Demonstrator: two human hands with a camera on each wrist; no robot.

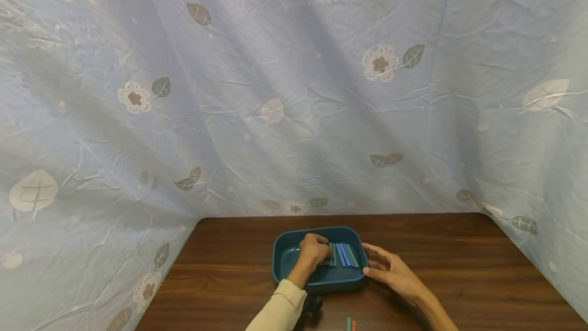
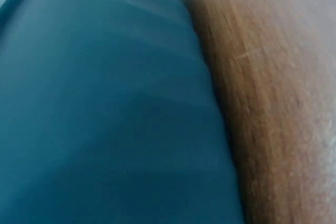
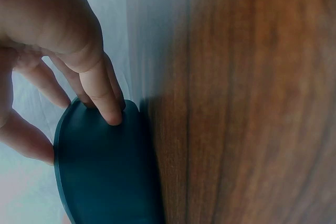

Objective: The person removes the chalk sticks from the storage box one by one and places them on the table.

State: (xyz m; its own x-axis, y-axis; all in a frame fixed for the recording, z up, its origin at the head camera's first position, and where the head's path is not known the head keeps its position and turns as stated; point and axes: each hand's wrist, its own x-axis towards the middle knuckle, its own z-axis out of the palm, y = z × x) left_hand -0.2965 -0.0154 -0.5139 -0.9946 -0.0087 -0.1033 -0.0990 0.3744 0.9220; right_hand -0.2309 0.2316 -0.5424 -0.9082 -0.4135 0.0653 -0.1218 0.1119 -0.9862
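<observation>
A dark teal tray (image 1: pixel 287 255) with rounded corners stands on the wooden table. In its right part several thin green and blue sticks (image 1: pixel 344 255) lie side by side, chalk-like in shape. My left hand (image 1: pixel 315 249) reaches down inside the tray, its bent fingers right at the leftmost green sticks and partly covering them. I cannot tell whether it pinches one. At the tray's right end my right hand (image 1: pixel 390 269) holds the rim and outer wall between spread thumb and fingers. The right wrist view shows its fingertips (image 3: pixel 110 116) against the tray's outside.
Near the table's front edge lie a green stick (image 1: pixel 348 323) and a red stick (image 1: pixel 353 326). A small black object (image 1: pixel 314 303) shows beside the left sleeve. A patterned curtain (image 1: pixel 294 116) hangs behind and at both sides of the brown table (image 1: pixel 220 259).
</observation>
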